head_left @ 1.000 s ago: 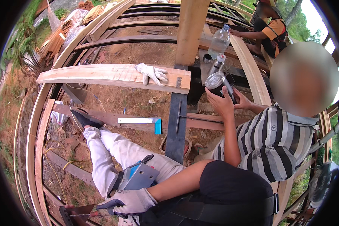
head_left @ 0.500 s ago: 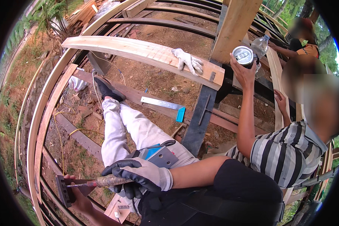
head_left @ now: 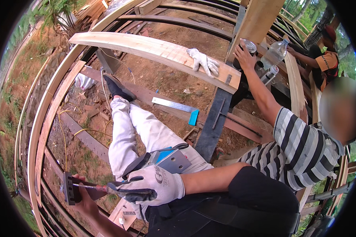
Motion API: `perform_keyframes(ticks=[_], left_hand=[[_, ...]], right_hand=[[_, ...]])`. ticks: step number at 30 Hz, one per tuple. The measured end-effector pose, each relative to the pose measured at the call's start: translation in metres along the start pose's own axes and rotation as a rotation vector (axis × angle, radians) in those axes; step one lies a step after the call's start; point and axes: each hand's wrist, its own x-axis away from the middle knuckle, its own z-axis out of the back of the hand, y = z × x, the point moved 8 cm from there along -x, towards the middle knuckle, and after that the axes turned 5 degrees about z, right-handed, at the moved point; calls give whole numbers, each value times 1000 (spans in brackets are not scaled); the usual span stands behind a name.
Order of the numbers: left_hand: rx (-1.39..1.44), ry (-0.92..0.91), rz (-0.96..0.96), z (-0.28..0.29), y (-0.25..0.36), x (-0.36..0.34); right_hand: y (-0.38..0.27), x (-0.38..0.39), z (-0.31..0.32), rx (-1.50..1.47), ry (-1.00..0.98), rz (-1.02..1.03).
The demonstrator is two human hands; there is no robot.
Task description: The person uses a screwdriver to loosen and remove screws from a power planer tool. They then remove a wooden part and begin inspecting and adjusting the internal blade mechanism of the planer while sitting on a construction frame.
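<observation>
My bare left hand (head_left: 87,204) grips a dark metal bracket (head_left: 69,189) with small slots, at the lower left. My right hand (head_left: 156,185), in a white and grey work glove, is closed around the handle of a screwdriver (head_left: 100,188) with a red section. The screwdriver's metal shaft points left and reaches the bracket; its tip is hard to make out. Most of the handle is hidden in the glove. Just beyond my right hand, a blue and grey tool with a flat metal plate (head_left: 176,162) rests on my lap.
A curved timber beam (head_left: 142,47) crosses ahead, with a white glove (head_left: 203,62) on it. A try square (head_left: 176,106) with a blue handle lies on a board. At right, a person in a striped shirt (head_left: 300,146) reaches toward a lidded cup (head_left: 249,46) beside a plastic bottle (head_left: 275,53).
My right hand has turned and closed farther forward over the screwdriver's handle, covering it. The person at right has moved the cup away from me, to beside the post. The view has shifted slightly.
</observation>
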Motion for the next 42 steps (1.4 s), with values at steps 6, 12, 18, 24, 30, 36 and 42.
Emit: perform_keyframes(ticks=[6, 12, 18, 24, 30, 36, 42], left_hand=[[-91, 30, -45, 6, 2, -6], [-81, 154, -254, -19, 59, -18], [-134, 204, -237, -7, 24, -23], [-133, 148, -138, -6, 13, -23], [-310, 49, -177, -8, 1, -27], [-228, 2, -53, -30, 14, -13], [-83, 59, 95, -53, 30, -11]], right_hand=[[8, -2, -19, -277, -101, -185], [18, 15, 21, -465, -123, -245], [46, 63, 124, -264, 489, -282], [25, 89, 172, -698, 458, -449], [-23, 89, 203, -931, 466, -286], [8, 66, 198, -147, 403, -379], [21, 7, 120, 111, 87, -249]])
